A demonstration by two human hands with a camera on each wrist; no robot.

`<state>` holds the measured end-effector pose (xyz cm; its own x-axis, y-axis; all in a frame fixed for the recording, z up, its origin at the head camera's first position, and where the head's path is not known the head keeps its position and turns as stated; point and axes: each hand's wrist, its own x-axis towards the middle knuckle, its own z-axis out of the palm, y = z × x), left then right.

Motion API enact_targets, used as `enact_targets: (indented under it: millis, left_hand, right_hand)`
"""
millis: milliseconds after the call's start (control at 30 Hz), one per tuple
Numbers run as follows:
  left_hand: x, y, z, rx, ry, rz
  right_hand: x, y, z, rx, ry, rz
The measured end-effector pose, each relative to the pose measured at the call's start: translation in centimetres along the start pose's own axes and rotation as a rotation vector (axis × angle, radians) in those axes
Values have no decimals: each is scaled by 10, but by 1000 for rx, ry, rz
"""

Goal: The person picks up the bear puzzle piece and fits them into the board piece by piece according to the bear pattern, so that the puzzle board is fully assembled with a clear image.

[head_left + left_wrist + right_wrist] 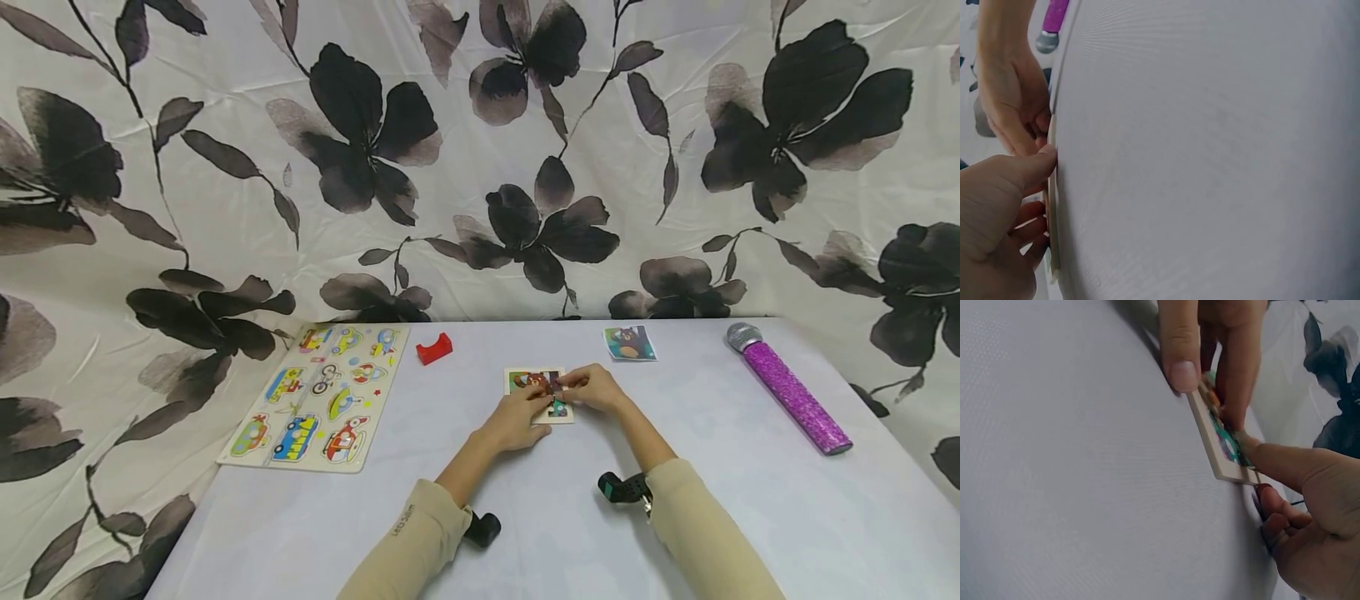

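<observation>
A small wooden picture puzzle (558,414) with a pale frame and a brown bear lies on the white table. My left hand (516,419) holds it from the left, thumb at the near edge of the frame (1210,440) and fingers over the picture. From the right, my right hand (596,388) grips the puzzle's side. Its thumb (1279,464) presses on the picture near a corner, while the other fingers curl outside the frame. Fingertips of both hands come close together over the pieces and hide part of the bear.
A vehicle puzzle board (311,400) lies at the left, with a red plastic piece (434,349) beside it. Behind the right hand is a bear picture card (630,343). A glittery purple microphone (795,396) lies at the right. Floral cloth (450,167) hangs behind the table.
</observation>
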<state>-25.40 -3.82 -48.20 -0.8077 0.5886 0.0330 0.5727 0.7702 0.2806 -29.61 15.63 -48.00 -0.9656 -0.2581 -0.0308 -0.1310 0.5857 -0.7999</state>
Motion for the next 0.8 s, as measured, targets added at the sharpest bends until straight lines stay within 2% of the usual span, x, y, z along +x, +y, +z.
enact_targets:
  millis: [267, 567, 800]
  left_hand:
    - [1, 3, -2, 56, -4, -8]
    - [1, 5, -2, 21, -35, -55]
    - [0, 6, -4, 30, -17, -23]
  right_hand:
    - [-2, 0, 2, 18, 1, -36]
    - [1, -3, 6, -8, 30, -16]
    - [2, -5, 6, -45, 39, -1]
